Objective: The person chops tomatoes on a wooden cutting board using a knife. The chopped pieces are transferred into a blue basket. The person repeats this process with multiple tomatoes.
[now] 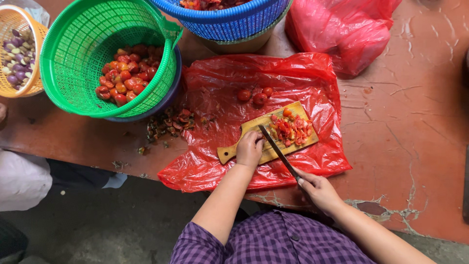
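Head view, looking down on a worn red table (415,146).

Left hand (249,149) rests fist-like on the wooden cutting board (259,128), pressing on something small at the board's middle; whether it pinches a tomato under the fingers, I cannot tell. Right hand (317,189), at 5 o'clock from the board, is clenched around the handle of a knife (276,146); the blade runs up toward 11 o'clock, tip just beside the left hand's fingers.

Chopped tomato pieces (291,129) lie heaped on the board's far half, at 2 o'clock from the left hand. Three whole small tomatoes (256,95) wait on the red plastic sheet (220,166) under the board, at 12 o'clock from it. A pile of trimmed stems and scraps (171,122) sits at 9 o'clock. The green basket (73,44) at 10 o'clock holds more small tomatoes.

Step in hand, by my reading: chopping, mid-batch. The next cut calls for knuckles kept clear of the edge and the board held steady on the slippery sheet.
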